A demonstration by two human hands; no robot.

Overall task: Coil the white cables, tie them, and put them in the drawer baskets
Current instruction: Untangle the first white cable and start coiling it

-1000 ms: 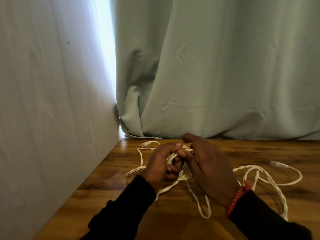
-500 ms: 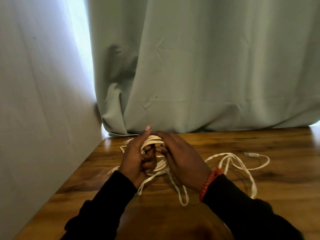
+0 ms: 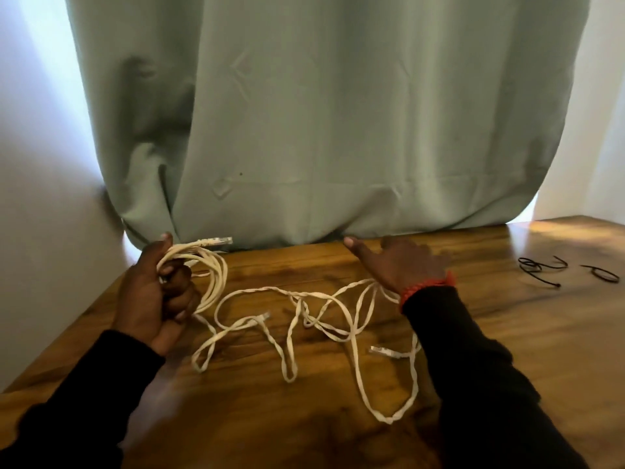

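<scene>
- White cables (image 3: 304, 319): lying in loose tangled loops at centre frame on the worktop (image 3: 507, 333); one coiled bundle (image 3: 211, 269) rising at centre left.
- Left hand (image 3: 152, 292): its grip is curling round the coiled bundle.
- Right hand (image 3: 399, 262): grip wide, fingers spreading over the worktop near the curtain (image 3: 321, 130).
- Black ties (image 3: 554, 270): lying at right edge.

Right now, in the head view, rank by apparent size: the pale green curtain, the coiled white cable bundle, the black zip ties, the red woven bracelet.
1. Pale green curtain
2. Coiled white cable bundle
3. Black zip ties, taken together
4. Red woven bracelet, partly hidden, so unsure against the ties
</scene>
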